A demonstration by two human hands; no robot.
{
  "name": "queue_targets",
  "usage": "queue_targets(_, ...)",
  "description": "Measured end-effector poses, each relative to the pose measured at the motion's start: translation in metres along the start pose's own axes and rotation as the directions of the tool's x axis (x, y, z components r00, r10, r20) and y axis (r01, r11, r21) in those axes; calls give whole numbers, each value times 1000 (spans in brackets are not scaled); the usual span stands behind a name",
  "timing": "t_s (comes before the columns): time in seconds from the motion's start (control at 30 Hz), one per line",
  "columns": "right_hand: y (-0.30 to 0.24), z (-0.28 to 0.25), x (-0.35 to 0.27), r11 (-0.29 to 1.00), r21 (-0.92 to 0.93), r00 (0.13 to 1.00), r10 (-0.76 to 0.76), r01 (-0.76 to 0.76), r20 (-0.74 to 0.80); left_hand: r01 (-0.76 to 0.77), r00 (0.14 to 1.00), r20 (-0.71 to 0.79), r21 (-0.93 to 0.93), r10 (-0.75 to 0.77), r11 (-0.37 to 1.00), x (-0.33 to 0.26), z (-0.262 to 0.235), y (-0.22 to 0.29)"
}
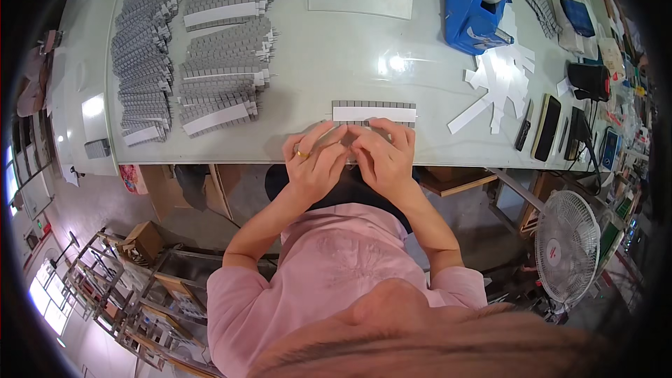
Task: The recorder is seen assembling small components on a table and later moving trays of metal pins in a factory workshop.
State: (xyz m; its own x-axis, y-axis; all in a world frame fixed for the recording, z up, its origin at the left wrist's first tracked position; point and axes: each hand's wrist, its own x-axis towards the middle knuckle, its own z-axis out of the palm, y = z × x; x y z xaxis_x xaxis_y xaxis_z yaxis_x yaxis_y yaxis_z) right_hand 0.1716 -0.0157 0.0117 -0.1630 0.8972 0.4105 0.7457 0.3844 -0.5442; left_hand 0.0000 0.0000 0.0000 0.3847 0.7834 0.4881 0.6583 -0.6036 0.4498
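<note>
A grey segmented strip [374, 104] with a white band [374, 114] along it lies on the table just in front of my hands. My left hand [318, 159], with a ring on one finger, is at the table's front edge, fingers bent and pinched together. My right hand [383, 158] is close beside it, its fingers curled and its fingertips meeting the left ones. Whatever is between the fingertips is too small or hidden to name. The back of the right hand's fingers comes near the strip's lower edge.
Overlapping grey segmented strips [143, 49] lie in rows at the left. A blue tape dispenser [463, 14] stands at the back right, beside loose white strips [500, 87]. A cutter knife [523, 126] and a phone [611, 147] lie far right; a fan [568, 245] stands below.
</note>
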Motion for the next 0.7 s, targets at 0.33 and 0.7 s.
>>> queue_targets(0.33,16,-47,-10,985,-59,978,154,-163,-142,306,945,-1,-348,-326,886,8,-21,3)
queue_targets(0.7,22,-48,-16,982,-51,967,172,-184,-189,229,971,-14,-254,-240,940,11,-16,3)
